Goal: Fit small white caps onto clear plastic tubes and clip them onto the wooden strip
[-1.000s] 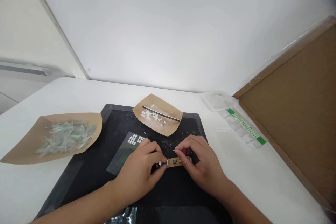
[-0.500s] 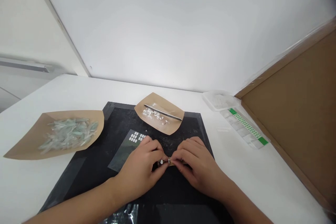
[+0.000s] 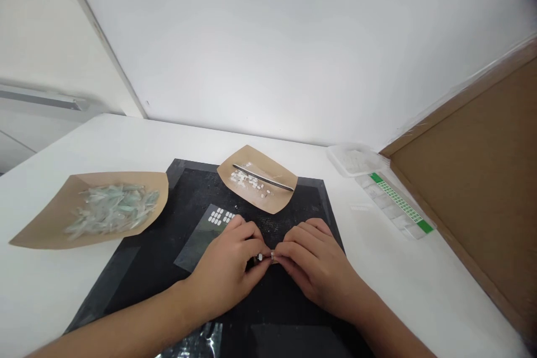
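Over the black mat (image 3: 163, 246) my left hand (image 3: 232, 260) and my right hand (image 3: 314, 257) meet fingertip to fingertip. Both are closed in a pinch around a tiny light-coloured piece (image 3: 272, 257), mostly covered by the fingers, so its kind stays unclear. A small white oval (image 3: 260, 257) shows by my left thumb and index finger. Partly under my left hand lies a dark sheet (image 3: 197, 246) with rows of white oval stickers (image 3: 216, 216) at its top.
A brown paper tray (image 3: 277, 169) at the back holds white ovals and dark tweezers (image 3: 262, 177). To the left, another brown paper tray (image 3: 46, 224) bears clear greenish strips. At right are a clear plastic tub (image 3: 352, 160), a green-and-white label strip (image 3: 400, 201) and a brown board (image 3: 474, 140).
The view has shifted slightly. Both hands keep their pinch at nearly the same spot, with the right fingertips drawn a little closer over the small piece.
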A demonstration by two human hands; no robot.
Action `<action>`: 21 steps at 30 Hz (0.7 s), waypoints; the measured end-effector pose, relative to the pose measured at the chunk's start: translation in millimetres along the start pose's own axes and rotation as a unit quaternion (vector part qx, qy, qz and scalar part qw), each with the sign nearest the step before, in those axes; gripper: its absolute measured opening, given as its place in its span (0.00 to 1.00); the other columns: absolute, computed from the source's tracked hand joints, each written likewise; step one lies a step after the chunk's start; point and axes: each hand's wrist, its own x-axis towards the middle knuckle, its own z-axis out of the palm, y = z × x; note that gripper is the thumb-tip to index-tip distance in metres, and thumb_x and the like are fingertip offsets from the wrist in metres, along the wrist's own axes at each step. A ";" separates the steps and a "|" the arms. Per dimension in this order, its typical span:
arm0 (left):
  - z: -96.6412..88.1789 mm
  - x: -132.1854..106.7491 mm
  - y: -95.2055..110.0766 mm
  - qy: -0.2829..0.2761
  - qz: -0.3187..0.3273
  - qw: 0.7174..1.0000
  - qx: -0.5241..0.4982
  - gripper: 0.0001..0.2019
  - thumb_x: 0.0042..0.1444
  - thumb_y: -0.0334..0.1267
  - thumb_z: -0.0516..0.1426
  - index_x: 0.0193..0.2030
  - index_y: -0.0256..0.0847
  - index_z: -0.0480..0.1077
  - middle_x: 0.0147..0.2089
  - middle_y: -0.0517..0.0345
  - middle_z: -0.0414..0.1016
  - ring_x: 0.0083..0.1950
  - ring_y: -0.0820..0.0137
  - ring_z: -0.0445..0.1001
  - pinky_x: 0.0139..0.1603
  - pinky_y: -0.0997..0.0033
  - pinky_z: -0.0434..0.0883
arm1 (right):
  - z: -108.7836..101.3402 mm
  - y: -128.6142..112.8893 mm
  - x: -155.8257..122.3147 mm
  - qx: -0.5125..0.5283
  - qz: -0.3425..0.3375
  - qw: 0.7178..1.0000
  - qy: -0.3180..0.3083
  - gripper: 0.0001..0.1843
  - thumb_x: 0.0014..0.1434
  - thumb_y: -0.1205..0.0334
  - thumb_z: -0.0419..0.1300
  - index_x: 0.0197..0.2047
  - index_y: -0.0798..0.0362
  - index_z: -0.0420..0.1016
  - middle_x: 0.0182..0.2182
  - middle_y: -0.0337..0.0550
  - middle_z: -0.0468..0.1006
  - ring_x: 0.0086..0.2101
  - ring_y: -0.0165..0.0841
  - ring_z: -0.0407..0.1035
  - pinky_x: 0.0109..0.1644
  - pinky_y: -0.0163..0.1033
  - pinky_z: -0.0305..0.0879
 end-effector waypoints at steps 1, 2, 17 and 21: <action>-0.1 -0.1 0.0 0.000 0.000 1.000 -0.001 0.06 0.66 0.32 0.59 0.39 0.42 0.79 0.40 0.56 0.75 0.43 0.64 0.68 0.49 0.59 0.66 | -0.2 -0.3 0.3 -0.002 -0.001 1.000 -0.001 0.04 0.71 0.68 0.58 0.44 0.52 0.74 0.34 0.40 0.76 0.35 0.34 0.67 0.44 0.45 0.56; -0.2 -0.3 0.0 -0.001 0.000 1.000 -0.003 0.06 0.66 0.32 0.59 0.39 0.43 0.79 0.40 0.56 0.75 0.43 0.64 0.68 0.49 0.59 0.66 | -0.4 -0.6 0.4 -0.004 -0.001 1.000 -0.002 0.04 0.71 0.68 0.58 0.43 0.52 0.74 0.34 0.40 0.75 0.35 0.34 0.67 0.44 0.46 0.55; 0.8 -0.5 -0.6 0.004 -0.007 1.000 0.005 0.06 0.65 0.32 0.60 0.39 0.43 0.79 0.40 0.55 0.76 0.42 0.63 0.68 0.48 0.58 0.67 | -1.5 -3.8 1.2 -0.029 -0.002 1.000 0.009 0.05 0.69 0.69 0.58 0.42 0.51 0.74 0.32 0.40 0.75 0.33 0.34 0.67 0.43 0.46 0.56; 0.6 0.4 0.6 0.006 -0.011 1.000 0.003 0.05 0.65 0.31 0.60 0.39 0.43 0.79 0.39 0.56 0.76 0.42 0.63 0.68 0.48 0.59 0.67 | -0.6 -4.0 0.3 -0.040 -0.002 0.999 0.009 0.04 0.69 0.69 0.59 0.42 0.51 0.74 0.32 0.40 0.75 0.33 0.35 0.67 0.43 0.46 0.56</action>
